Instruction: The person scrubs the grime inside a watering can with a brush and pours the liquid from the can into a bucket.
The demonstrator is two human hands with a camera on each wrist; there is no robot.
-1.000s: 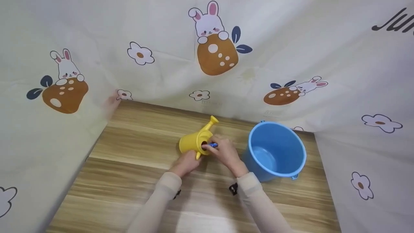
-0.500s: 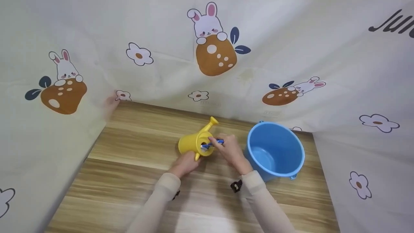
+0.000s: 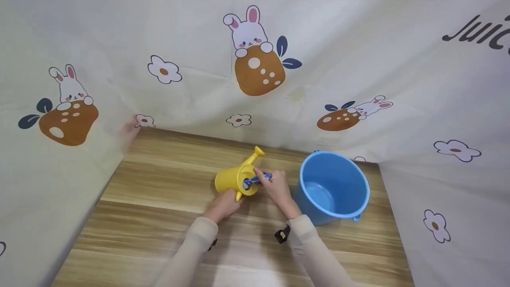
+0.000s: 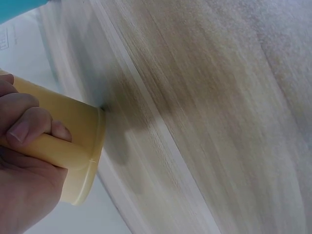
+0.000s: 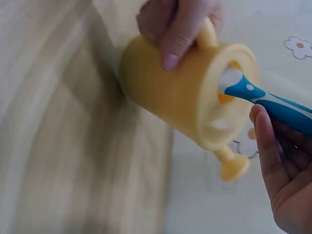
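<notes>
A yellow watering can (image 3: pixel 228 180) lies tilted over the wood floor, its opening facing right and its spout pointing away. My left hand (image 3: pixel 223 205) grips the can's handle, the fingers curled round it in the left wrist view. In my right hand (image 3: pixel 277 188) is a blue-and-white brush (image 5: pixel 282 109), held by its handle between thumb and fingers. The brush's whitish end enters the can's opening, so its tip is partly hidden inside.
A blue bucket (image 3: pixel 320 215) stands upright just right of my right hand. Pale fabric (image 3: pixel 191 99) printed with rabbits and flowers encloses the wood floor (image 3: pixel 151 235) at the back and both sides.
My right hand has drawn back a little from the can, so more of the brush shows outside the opening. My left hand keeps its grip. The head view has shifted slightly.
</notes>
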